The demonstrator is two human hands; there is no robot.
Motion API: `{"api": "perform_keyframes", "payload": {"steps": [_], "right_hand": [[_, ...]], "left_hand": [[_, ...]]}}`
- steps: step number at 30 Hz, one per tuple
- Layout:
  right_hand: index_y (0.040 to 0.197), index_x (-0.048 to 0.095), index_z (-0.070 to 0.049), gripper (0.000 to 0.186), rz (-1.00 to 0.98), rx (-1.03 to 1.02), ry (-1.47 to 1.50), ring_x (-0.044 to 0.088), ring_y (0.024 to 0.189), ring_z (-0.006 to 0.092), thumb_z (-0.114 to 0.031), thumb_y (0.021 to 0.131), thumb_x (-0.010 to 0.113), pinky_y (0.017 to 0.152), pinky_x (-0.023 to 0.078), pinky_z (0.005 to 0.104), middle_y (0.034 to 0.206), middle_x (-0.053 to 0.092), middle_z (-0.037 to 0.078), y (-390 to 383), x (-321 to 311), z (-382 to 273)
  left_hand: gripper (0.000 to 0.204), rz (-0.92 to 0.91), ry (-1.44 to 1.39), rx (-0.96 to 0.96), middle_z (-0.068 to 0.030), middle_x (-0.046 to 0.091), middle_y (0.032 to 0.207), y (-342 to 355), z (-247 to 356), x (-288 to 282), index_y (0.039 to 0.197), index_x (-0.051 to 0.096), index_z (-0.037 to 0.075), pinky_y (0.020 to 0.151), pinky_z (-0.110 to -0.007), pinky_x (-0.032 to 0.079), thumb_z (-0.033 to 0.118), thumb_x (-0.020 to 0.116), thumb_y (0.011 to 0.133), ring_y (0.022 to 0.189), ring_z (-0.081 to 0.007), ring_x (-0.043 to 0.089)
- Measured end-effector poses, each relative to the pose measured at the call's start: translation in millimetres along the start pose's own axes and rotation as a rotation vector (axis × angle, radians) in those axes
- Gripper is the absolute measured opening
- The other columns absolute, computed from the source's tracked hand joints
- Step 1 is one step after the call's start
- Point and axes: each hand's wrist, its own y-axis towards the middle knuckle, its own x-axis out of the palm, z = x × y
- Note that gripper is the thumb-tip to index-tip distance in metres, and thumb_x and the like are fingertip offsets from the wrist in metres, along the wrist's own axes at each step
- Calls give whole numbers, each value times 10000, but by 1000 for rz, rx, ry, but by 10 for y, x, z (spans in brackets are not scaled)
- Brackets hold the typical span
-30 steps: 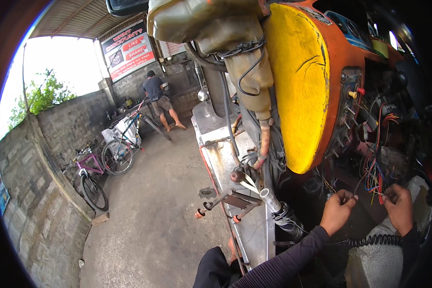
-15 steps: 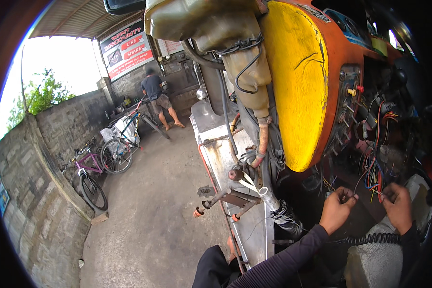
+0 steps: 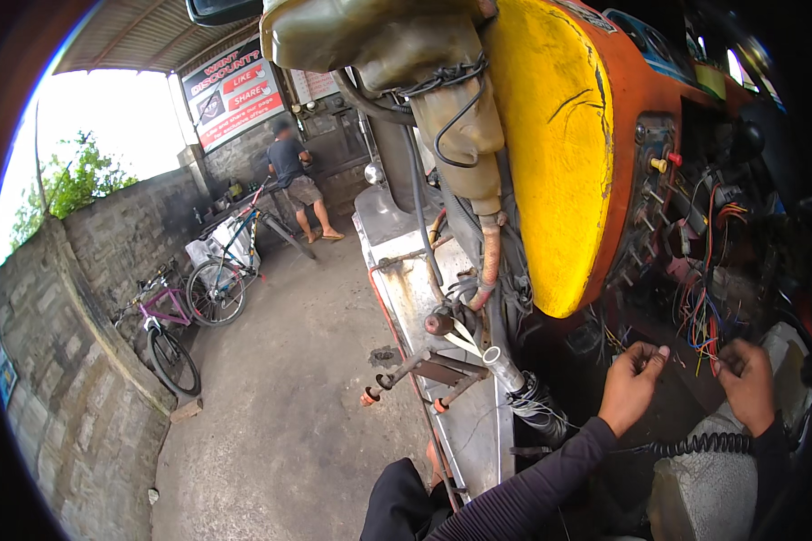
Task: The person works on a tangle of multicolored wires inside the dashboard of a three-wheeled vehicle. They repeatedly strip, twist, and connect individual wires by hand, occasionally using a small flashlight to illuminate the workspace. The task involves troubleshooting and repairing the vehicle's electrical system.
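A loose bundle of thin coloured wires (image 3: 697, 329), red, blue, yellow and white among them, hangs below the orange dashboard panel (image 3: 642, 212). At the bundle's lower end my right hand (image 3: 749, 388) pinches the end of a red wire (image 3: 714, 338) between thumb and fingers. Left of the bundle, my left hand (image 3: 633, 388) is closed, its thumb against the forefinger; whatever is between them is too small to make out. Several other thin wires (image 3: 613, 341) dangle just behind the left hand. A black coiled cord (image 3: 702, 444) crosses below my right wrist.
Toggle switches (image 3: 645, 221) and red and yellow knobs sit on the panel beside a worn yellow pad (image 3: 555, 153). A metal tube (image 3: 503, 368) and pedals (image 3: 397, 379) stand left of my arm. Further off are two bicycles (image 3: 216, 288) and a person (image 3: 290, 171) facing a bench.
My left hand has shifted slightly, its thumb now pointing further up; the thin wire that ran to its fingertips no longer shows there. My right hand stays at the bundle. The view has shifted slightly.
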Motion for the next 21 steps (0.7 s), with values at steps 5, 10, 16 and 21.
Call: {"api": "perform_keyframes", "payload": {"steps": [5,10,16,21], "right_hand": [[868,674,24,67,-8,1,-2,488,605,88,25,847,737,565,399,303,712,590,43,4,8,10],[870,671,26,69,16,-36,-100,487,607,83,33,851,738,564,396,302,708,587,41,-5,15,3],[881,670,22,75,-28,42,-60,489,611,86,38,853,737,569,395,301,704,577,46,-5,-22,-37],[883,678,18,72,7,-53,-61,494,601,100,13,850,742,565,396,315,707,589,55,-2,5,9]], "left_hand": [[266,16,4,43,23,594,759,5,-28,12,976,703,-5,659,-278,419,252,710,1042,710,-60,479],[268,34,33,39,15,590,752,-8,-7,4,993,693,-10,654,-283,421,250,680,1058,706,-61,476],[293,48,82,11,-78,621,790,-6,-17,-35,1065,683,-13,712,-323,469,262,587,1099,739,-134,540],[274,126,142,124,-194,721,979,-16,-77,-23,1125,684,-20,854,-376,526,213,541,1102,906,-280,696]]}}
